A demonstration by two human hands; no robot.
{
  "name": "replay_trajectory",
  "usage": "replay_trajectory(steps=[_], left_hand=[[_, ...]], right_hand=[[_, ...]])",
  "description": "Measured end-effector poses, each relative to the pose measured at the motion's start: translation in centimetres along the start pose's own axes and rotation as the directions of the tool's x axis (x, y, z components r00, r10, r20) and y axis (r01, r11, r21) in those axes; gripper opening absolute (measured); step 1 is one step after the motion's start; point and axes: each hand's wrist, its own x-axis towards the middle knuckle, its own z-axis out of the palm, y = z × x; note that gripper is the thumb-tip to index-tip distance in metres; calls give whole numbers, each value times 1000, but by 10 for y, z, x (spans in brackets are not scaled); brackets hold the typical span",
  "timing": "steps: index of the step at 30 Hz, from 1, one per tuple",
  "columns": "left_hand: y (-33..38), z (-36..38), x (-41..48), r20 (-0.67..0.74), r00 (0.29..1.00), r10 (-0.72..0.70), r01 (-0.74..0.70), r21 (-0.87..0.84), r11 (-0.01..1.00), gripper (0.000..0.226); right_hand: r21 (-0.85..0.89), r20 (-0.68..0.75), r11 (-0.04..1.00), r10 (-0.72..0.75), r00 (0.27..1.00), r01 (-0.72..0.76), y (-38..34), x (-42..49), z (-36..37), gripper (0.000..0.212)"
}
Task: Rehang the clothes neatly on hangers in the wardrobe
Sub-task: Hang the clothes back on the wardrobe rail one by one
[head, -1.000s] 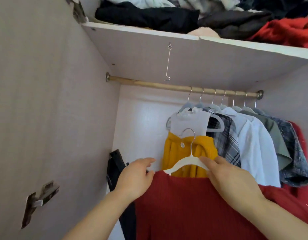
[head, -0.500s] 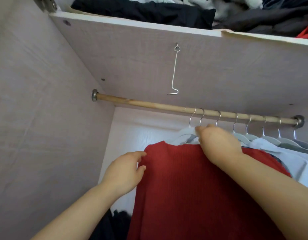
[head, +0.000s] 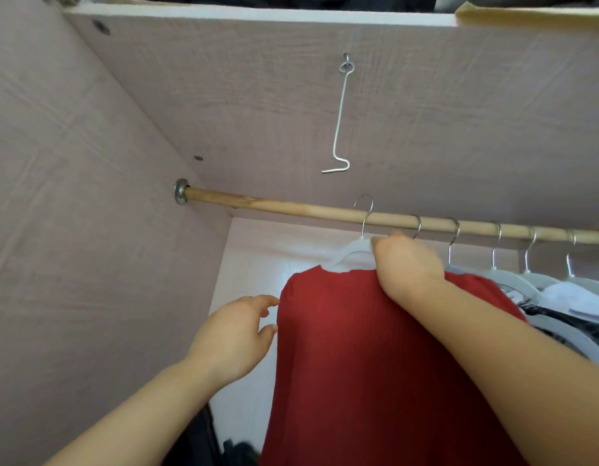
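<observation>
Your right hand [head: 407,264] grips the white hanger [head: 350,252] carrying the red ribbed top [head: 358,348], its metal hook raised at the wooden rail [head: 274,206], left of the hung clothes. Your left hand [head: 232,338] is spread loosely, fingertips at the top's left edge, gripping nothing.

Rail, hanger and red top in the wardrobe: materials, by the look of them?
Rail: looks like bare wood, tan with darker streaks and a matt surface; its end socket looks like dull metal.
Hanger: the hook is thin shiny wire, likely steel; the shoulder is matt white, probably plastic, though a soft coating cannot be ruled out.
Red top: fine vertical ribs suggest a knit fabric; fibre unclear.
</observation>
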Motion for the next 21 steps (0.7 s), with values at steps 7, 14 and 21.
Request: replay_trajectory(steps=[7, 14, 21], left_hand=[[-6, 11, -13, 66, 998, -17, 17, 2, 1000, 41], [-3, 5, -18, 81, 997, -10, 11, -21, 1000, 42], [-4, -2, -43, 192, 981, -20, 20, -1, 1000, 51]], right_hand=[[-13, 26, 999, 38, 999, -38, -1, -20, 13, 33], [-53, 36, 997, 60, 998, -58, -4, -29, 12, 38], [-1, -37, 981, -191, 981, 192, -30, -79, 38, 54]])
